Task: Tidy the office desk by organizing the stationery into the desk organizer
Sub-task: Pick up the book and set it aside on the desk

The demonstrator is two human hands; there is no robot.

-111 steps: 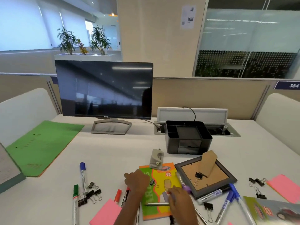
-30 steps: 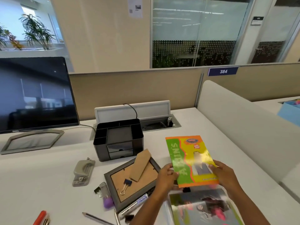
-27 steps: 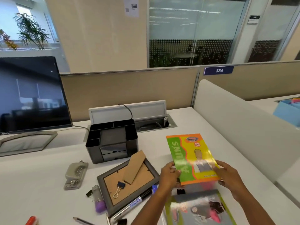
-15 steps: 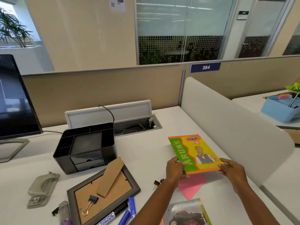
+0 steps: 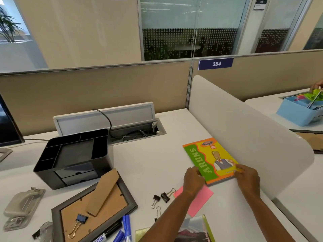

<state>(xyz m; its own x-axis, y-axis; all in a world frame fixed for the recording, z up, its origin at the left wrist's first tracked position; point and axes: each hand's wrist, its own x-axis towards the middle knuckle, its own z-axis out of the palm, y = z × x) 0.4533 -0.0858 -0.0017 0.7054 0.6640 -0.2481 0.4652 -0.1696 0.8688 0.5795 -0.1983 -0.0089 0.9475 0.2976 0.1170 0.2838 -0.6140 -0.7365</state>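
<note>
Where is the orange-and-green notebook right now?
In the head view, the notebook is at the right side of the desk, alongside the white divider, its near edge held by the left hand and right hand, just beyond the pink note pad.

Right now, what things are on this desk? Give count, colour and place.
booklet: one, orange-green-yellow, beside white divider
desk organizer: one, black, back left
picture frame: one, grey, before the organizer
pink note: one, pink, under left forearm
binder clips: at least three, black, left of the note
hole punch: one, grey, far left
markers: several, blue, near edge
left grip: holds booklet's near left corner
right grip: holds its near right corner
</note>
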